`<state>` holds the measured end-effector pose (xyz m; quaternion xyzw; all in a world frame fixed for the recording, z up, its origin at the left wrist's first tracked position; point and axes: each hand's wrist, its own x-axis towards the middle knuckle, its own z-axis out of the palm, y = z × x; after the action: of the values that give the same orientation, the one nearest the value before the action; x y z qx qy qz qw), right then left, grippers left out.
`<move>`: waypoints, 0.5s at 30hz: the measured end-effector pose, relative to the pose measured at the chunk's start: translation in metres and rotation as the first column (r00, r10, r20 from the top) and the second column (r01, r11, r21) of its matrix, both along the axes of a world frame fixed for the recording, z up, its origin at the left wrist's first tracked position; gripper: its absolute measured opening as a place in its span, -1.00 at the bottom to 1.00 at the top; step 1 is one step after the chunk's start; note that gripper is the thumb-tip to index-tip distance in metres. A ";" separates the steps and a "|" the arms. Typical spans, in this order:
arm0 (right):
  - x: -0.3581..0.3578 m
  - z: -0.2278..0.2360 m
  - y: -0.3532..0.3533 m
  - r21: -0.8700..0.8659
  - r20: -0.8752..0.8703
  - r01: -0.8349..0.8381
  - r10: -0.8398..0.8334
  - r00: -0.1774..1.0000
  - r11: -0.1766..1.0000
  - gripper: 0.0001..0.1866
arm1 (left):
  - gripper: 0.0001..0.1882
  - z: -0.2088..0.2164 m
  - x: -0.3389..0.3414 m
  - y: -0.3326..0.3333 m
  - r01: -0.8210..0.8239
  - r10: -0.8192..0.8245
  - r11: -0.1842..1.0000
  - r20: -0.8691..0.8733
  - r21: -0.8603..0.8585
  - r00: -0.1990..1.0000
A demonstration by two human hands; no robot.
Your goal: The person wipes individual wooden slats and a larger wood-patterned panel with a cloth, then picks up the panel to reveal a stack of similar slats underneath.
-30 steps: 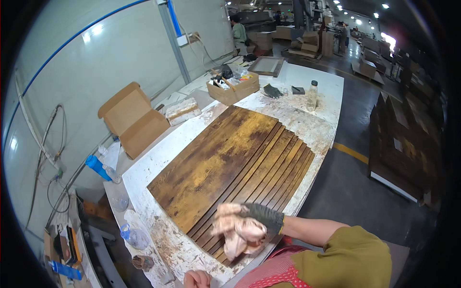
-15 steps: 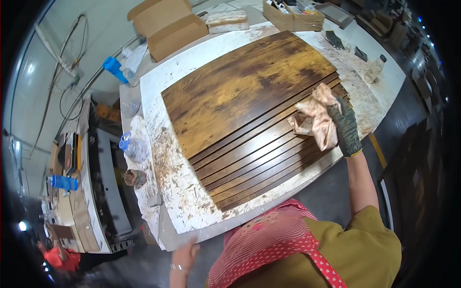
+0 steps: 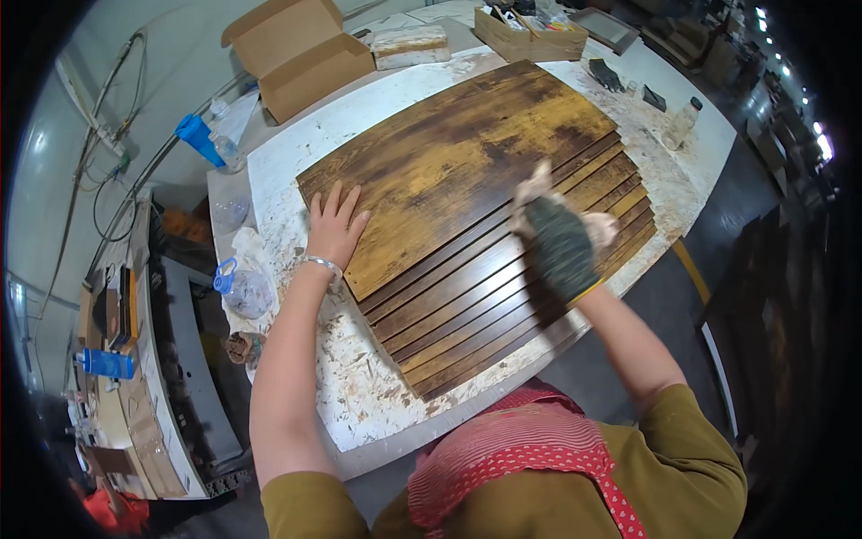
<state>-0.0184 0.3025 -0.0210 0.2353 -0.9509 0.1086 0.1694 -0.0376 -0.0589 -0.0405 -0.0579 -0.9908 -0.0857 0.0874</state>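
Observation:
A stack of dark brown wood-grain boards (image 3: 449, 171) lies on the white, stain-spattered table (image 3: 359, 395), with the near edges fanned out like steps. My left hand (image 3: 335, 229), bare with a bracelet at the wrist, rests with fingers spread on the left end of the top board. Over the stepped edges at the right is my right hand (image 3: 563, 247), in a dark green glove and slightly blurred. It is closed on a stained, pale pinkish rag (image 3: 532, 190), whose folds stick out on both sides of the glove. The gloved fingers themselves are mostly hidden.
Along the back stand an open cardboard box (image 3: 310, 67), a whitish block (image 3: 409, 47) and a carton of small items (image 3: 530, 38). A dark glove (image 3: 606, 75) and a bottle (image 3: 682, 124) lie to the right. Plastic jugs (image 3: 244, 289) line the left edge.
My left hand has come up from below the table edge onto the top board. My right hand has moved left with the rag across the stepped boards. The view has shifted slightly.

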 end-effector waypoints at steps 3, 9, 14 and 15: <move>0.042 -0.056 -0.071 -0.224 0.301 -0.172 0.235 0.924 0.959 -0.74 | -0.44 0.010 -0.005 0.019 0.017 -0.019 0.998 0.034 0.060 0.999; 0.017 -0.035 -0.045 0.213 -0.594 0.969 0.772 0.228 -0.123 -0.77 | -0.45 0.003 0.000 0.003 0.020 -0.020 0.997 -0.004 0.079 1.000; 0.050 0.002 -0.074 0.195 0.088 -0.047 0.031 0.996 0.980 -0.85 | -0.46 0.009 0.007 0.006 -0.022 0.025 0.994 -0.024 0.104 0.999; 0.059 -0.036 -0.084 -0.409 0.451 -0.150 0.342 0.825 0.900 -0.71 | -0.46 0.011 0.003 0.011 -0.009 0.013 0.994 -0.033 0.112 0.999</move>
<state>0.0408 0.2189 -0.0568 0.2860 -0.8863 0.3584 -0.0654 -0.0343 -0.0483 -0.0294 -0.0489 -0.9831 -0.1394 0.1078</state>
